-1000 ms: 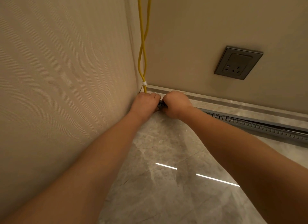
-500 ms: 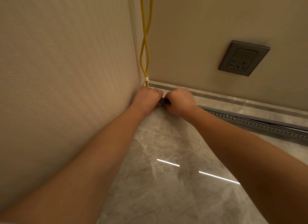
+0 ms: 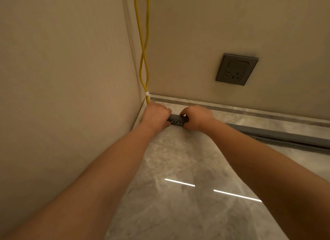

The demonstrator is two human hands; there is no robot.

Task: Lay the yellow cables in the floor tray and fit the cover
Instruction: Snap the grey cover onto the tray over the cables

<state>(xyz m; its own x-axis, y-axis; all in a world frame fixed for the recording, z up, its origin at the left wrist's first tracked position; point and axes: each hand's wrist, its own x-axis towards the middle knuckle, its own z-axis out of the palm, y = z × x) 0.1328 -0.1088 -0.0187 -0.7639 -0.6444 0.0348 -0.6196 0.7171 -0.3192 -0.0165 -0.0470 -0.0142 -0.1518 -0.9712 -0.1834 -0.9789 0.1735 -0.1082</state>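
Note:
Two yellow cables (image 3: 144, 48) hang down the room corner, bound by a white tie just above the floor. A grey floor tray (image 3: 278, 135) with a perforated side runs along the skirting to the right, its cover on top. My left hand (image 3: 155, 114) and my right hand (image 3: 196, 117) press down on the tray's corner end, a short grey stretch (image 3: 176, 119) showing between them. Both hands are curled over the cover. The cables' lower ends are hidden behind my left hand.
A dark grey wall socket (image 3: 236, 69) sits on the far wall above the tray. The textured wall (image 3: 62, 96) stands close on the left. Polished marble floor (image 3: 178, 195) with light reflections lies under my forearms.
My hands have moved a little apart along the tray, baring a short piece of grey cover between them. The view has shifted slightly.

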